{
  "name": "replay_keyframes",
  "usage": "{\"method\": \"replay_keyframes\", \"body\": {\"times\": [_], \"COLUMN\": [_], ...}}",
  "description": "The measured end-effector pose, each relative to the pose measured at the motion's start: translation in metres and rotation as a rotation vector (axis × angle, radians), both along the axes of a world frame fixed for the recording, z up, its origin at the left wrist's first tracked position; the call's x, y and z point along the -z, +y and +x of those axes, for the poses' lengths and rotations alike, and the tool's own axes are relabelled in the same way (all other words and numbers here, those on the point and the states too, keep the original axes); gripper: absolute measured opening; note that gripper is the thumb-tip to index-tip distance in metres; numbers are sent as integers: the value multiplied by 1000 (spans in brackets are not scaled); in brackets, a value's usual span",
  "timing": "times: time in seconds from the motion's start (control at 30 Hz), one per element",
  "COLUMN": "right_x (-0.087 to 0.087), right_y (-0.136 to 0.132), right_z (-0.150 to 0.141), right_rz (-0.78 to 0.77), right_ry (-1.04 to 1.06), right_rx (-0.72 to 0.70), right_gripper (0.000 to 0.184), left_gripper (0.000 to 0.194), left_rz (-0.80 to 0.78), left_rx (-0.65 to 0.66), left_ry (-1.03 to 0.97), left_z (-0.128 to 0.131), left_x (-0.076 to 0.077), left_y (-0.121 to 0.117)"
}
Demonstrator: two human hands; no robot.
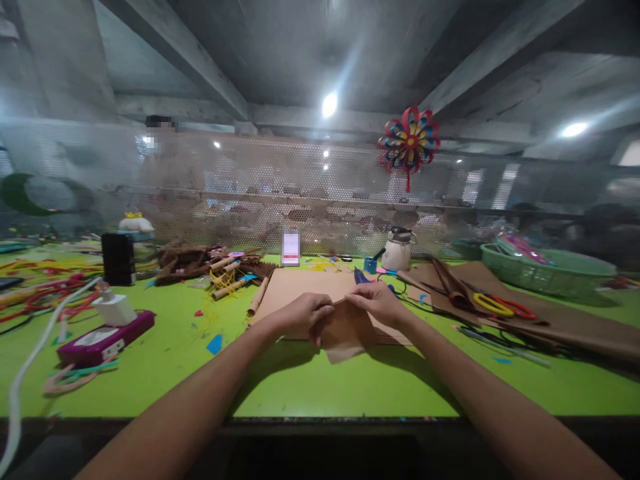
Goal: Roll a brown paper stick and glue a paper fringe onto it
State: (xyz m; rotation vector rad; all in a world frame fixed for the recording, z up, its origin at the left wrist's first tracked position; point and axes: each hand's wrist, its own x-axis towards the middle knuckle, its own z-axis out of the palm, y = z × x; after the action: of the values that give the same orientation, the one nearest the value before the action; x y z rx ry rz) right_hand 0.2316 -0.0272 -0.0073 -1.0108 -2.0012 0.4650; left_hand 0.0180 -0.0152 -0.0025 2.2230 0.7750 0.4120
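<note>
A small sheet of brown paper (pixel 346 335) hangs between my two hands, its lower end drooping toward me. My left hand (pixel 309 315) is closed on the sheet's left upper part. With thumb and fingertips, my right hand (pixel 379 301) pinches the top edge, which looks narrowly folded or rolled. Below and behind the hands lies a flat brown board (pixel 290 285) on the green table. Beyond my right hand sits a dark blue tool (pixel 361 276), partly hidden, perhaps a glue gun.
Scissors (pixel 493 305) with yellow and red handles lie on brown paper at right, near a green basket (pixel 575 270). A purple power strip (pixel 107 340) is at left. A phone (pixel 291 248), rolled paper tubes (pixel 229 287) and a white kettle (pixel 398 251) stand or lie farther back.
</note>
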Motion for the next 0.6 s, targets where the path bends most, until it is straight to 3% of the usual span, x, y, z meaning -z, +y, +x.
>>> {"method": "replay_keyframes", "body": {"times": [0.13,0.33,0.6], "right_x": [-4,-5,-6], "right_y": [-1,-2,-2], "right_z": [4,1,-2], "right_rz": [-109,-117,-125], "right_ry": [29,118,147], "right_rx": [-89,-117,-116], "right_gripper": [31,32,29], "left_gripper": [35,35,37], "left_rz": [42,132,-35], "left_rx": [-6,2,56], "left_ry": [-6,-30,-69], "left_z": [-1,-2,-2], "left_x": [-8,-14,-14], "left_y": [-5,-2,0]}}
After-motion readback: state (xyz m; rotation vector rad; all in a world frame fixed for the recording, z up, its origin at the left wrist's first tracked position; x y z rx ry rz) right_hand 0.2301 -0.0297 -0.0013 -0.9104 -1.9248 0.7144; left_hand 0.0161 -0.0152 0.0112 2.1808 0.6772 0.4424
